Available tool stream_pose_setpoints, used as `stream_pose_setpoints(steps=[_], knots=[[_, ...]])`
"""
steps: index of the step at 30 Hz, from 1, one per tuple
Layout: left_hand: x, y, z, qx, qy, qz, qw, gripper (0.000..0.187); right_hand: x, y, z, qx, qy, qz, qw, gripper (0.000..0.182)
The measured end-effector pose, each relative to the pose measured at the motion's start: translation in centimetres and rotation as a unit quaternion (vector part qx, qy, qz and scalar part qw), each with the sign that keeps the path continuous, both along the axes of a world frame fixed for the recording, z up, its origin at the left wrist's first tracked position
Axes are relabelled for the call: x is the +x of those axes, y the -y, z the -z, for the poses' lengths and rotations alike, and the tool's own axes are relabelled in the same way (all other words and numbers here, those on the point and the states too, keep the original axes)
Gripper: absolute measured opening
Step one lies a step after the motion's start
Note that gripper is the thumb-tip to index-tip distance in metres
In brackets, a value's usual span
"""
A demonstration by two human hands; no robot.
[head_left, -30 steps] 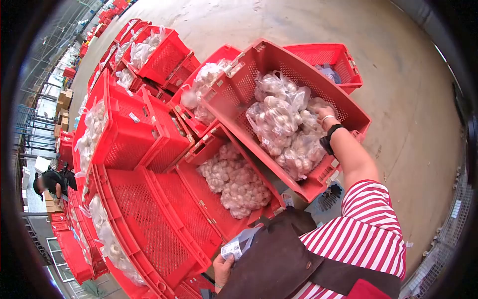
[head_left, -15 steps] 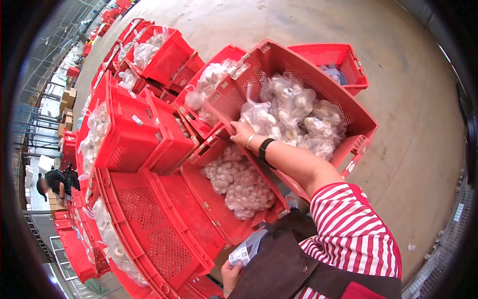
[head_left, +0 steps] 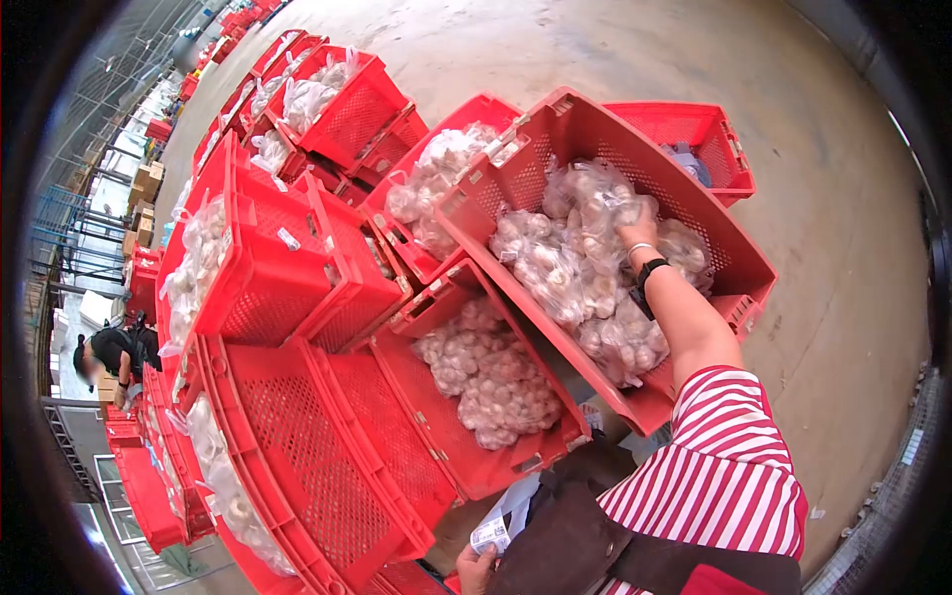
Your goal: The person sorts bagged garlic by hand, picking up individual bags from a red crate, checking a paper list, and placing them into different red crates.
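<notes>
My right hand point(head_left: 638, 226) reaches into a tilted red crate point(head_left: 739, 253) and its fingers are closed round the top of a clear bag of white bulbs point(head_left: 600, 223). Several such bags lie in that crate. At the bottom of the view my left hand point(head_left: 476, 570) holds a roll of printed labels point(head_left: 491, 534), close to my dark apron. A lower red crate point(head_left: 451, 461) between my hands holds more bagged bulbs point(head_left: 486, 377).
Stacked red crates point(head_left: 288, 278) with bagged bulbs stand on the left. An empty-looking crate point(head_left: 297, 426) sits nearer me. Another crate point(head_left: 674, 124) holds something grey. A co-worker in dark clothes point(head_left: 119, 352) bends at the far left.
My right hand has left the crate's left rim and moved right, onto a bag inside. The bags at the left of that crate have shifted. My left hand still holds the labels.
</notes>
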State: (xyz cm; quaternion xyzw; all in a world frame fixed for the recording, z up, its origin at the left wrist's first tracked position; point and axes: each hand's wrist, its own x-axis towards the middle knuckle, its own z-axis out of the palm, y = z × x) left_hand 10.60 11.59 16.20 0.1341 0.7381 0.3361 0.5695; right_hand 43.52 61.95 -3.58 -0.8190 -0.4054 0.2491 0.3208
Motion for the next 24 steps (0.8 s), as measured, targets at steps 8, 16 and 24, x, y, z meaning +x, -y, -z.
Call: stream_pose_setpoints(steps=[8, 16, 24], knots=[[-0.4, -0.4, 0.1, -0.041, -0.014, 0.012, 0.999, 0.033, -1.3, 1.7, -1.2, -0.156, 0.178, -0.164, 0.958, 0.069], [0.7, -1.1, 0.1, -0.03, 0.007, -0.027, 0.999, 0.022, 0.7, -2.2, -0.2, -0.096, 0.166, -0.209, 0.959, 0.094], [0.7, -1.3, 0.0, -0.036, 0.008, -0.009, 0.999, 0.022, -0.6, -0.1, -0.6, -0.115, 0.117, -0.181, 0.97, 0.082]])
